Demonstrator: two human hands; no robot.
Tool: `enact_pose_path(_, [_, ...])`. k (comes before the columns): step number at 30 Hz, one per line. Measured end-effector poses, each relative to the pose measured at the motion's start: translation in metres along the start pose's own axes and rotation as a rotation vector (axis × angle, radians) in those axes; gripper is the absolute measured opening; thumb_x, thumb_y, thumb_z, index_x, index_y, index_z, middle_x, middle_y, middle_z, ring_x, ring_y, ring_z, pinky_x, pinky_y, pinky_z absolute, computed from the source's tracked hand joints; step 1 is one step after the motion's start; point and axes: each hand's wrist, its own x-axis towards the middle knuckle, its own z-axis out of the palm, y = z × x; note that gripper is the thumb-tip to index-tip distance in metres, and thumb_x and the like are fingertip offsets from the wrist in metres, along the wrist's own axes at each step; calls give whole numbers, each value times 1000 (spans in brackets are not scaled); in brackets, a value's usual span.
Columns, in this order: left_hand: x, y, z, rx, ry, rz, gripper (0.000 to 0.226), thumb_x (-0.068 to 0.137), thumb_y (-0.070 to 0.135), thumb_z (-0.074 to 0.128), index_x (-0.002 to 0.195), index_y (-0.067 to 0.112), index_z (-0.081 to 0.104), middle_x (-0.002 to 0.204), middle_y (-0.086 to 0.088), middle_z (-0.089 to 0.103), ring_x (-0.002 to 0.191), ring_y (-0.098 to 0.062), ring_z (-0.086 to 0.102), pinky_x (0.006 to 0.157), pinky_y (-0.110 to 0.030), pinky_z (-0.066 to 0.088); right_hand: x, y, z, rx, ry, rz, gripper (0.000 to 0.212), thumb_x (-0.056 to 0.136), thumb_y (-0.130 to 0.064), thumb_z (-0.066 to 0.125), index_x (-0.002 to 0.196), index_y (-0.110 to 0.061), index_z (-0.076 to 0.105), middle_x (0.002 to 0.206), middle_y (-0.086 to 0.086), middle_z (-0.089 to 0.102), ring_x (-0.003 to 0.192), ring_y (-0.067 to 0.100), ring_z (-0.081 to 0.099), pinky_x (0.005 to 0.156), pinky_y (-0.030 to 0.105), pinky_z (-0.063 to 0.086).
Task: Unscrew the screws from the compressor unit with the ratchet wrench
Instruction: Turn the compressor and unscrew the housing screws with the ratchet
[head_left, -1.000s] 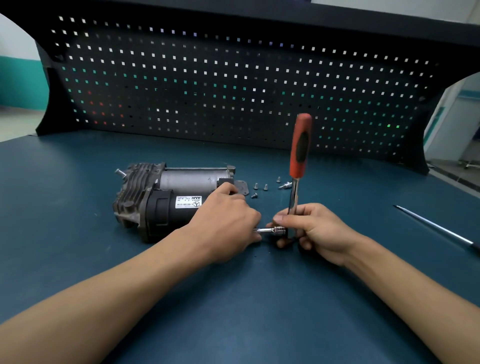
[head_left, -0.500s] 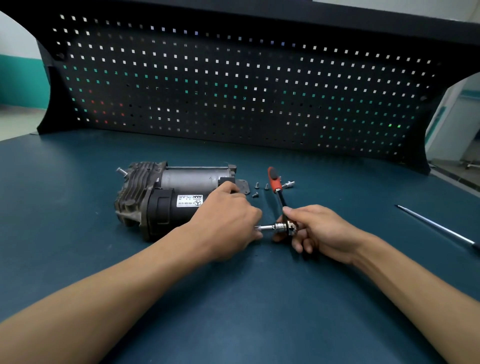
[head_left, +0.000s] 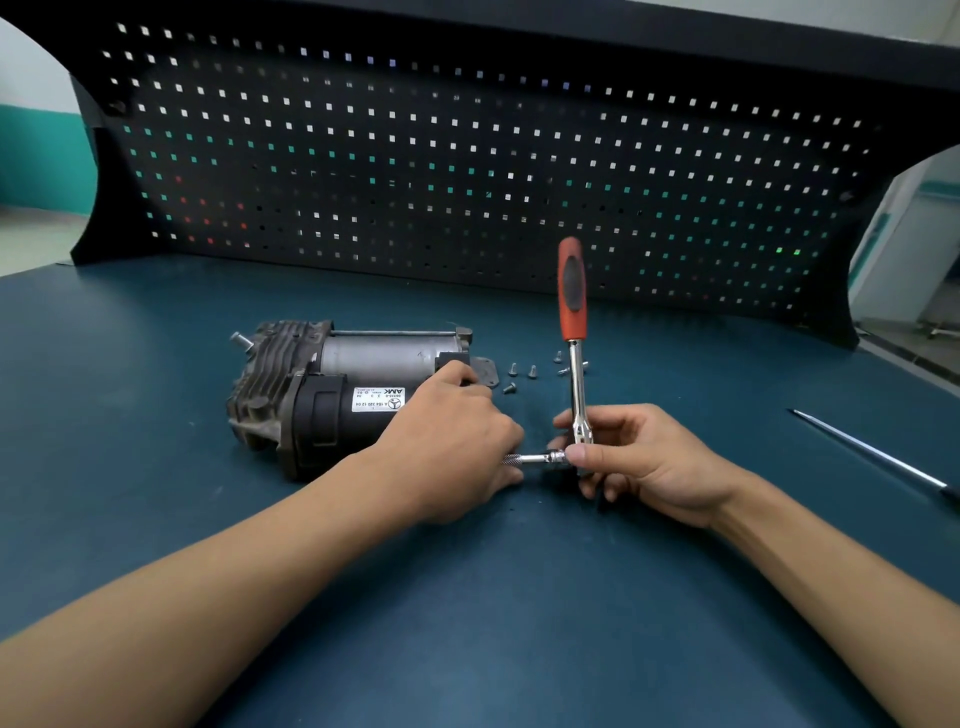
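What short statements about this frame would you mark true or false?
1. The ratchet wrench stands with its orange handle pointing up. True.
2. The right hand grips the wrench down by its head. True.
3. The compressor unit lies to the right of the right hand. False: it lies to the left, by the left hand.
4. No screws are out of the unit. False: several loose screws lie on the table behind the hands.
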Motion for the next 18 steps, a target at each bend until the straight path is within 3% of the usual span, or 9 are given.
enact_pose_path(7, [0,0,2,3,10,2,41,93,62,44,91,27,66,85,6,70,94,-18,60,99,-37,31,-3,0,2,13,-13,-28,38,61,-13,83,97,-17,74,104,11,76,62,23,68,46,22,49])
enact_pose_path(11, [0,0,2,-9,16,-1,42,92,63,44,89,27,66,83,5,69,94,-18,60,99,-36,30,-6,-2,2,-18,-28,-39,39,62,-11,82,100,-12,72,105,11,76,66,24,69,47,22,49])
enact_pose_path(16, [-1,0,1,-25,20,-5,40,91,63,46,88,27,65,81,5,68,92,-18,60,97,-35,28,-8,-4,2,-130,-65,-78,36,67,-7,81,103,-8,76,79,5,72,68,19,66,51,22,50])
enact_pose_path(18, [0,0,1,-20,22,-2,40,91,62,47,87,27,64,81,4,68,92,-19,60,97,-35,28,-9,-5,3,-142,-75,-84,32,69,2,81,96,-15,80,85,5,73,69,18,63,52,23,52])
